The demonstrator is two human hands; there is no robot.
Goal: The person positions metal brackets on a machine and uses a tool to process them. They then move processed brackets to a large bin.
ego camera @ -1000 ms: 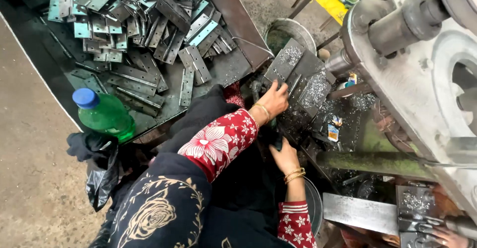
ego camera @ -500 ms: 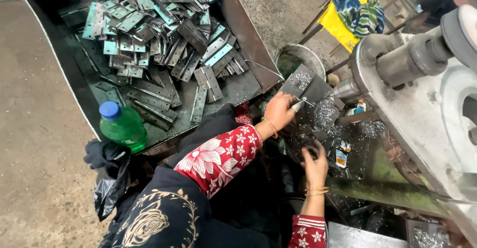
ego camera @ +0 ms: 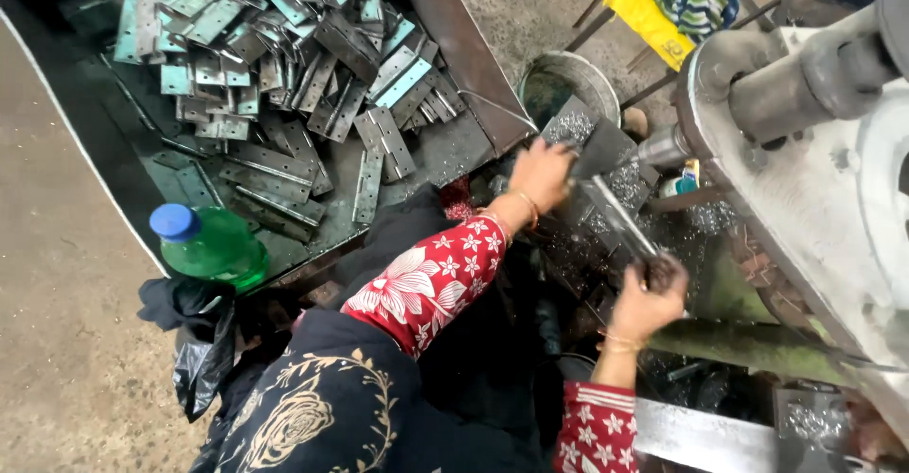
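At the far left, by our knee, stands a green bottle with a blue cap, next to a black bag. Above it a big metal tray holds a heap of flat hinge plates. Past the tray we see a round bucket on the floor.

Next comes our left hand, closed on the top end of a long metal strip. Our right hand grips its lower end. The strip lies slanted across the dark surface in front of the grey machine, just beside its round shaft.

We think the strip's edges look sharp, so a slip could cut our bare fingers. Shiny metal bits lie all around and could prick us. Our left hand is close to the shaft, and if it turns it could catch a finger or our red flowered sleeve.
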